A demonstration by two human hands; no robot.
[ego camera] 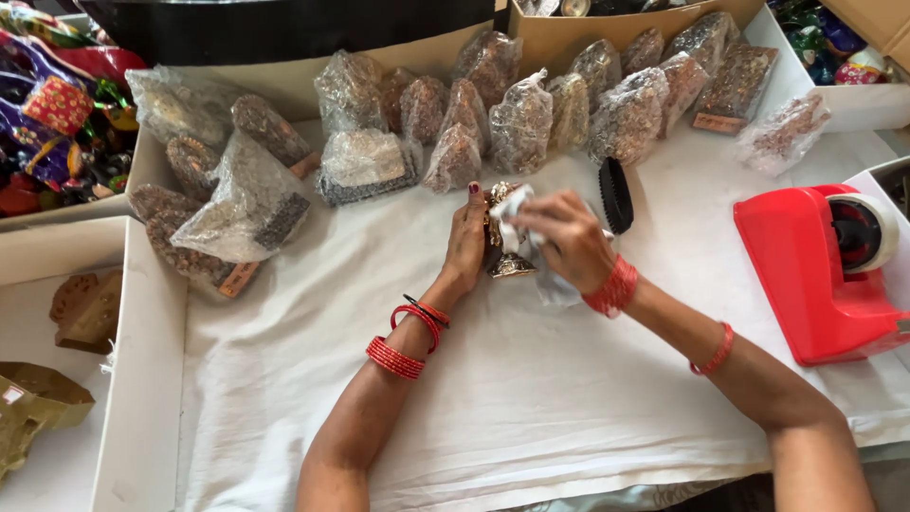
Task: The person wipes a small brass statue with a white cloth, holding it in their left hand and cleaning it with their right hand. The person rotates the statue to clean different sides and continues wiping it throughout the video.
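One small brass figurine (505, 254) is gripped in the closed left hand (466, 245) and rubbed with a white cloth (517, 213) pinched by the right hand (566, 239); many bubble-wrapped pieces (517, 123) are already stacked beyond both hands.

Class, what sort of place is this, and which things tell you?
Probably a craft packing table: rows of plastic-wrapped ornaments, a red tape dispenser, and hands wiping a small golden figurine with a white cloth.

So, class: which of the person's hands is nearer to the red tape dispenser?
Right. The right hand works at the white cloth left of the red tape dispenser; the left hand is farther left, holding the small metal figurine.
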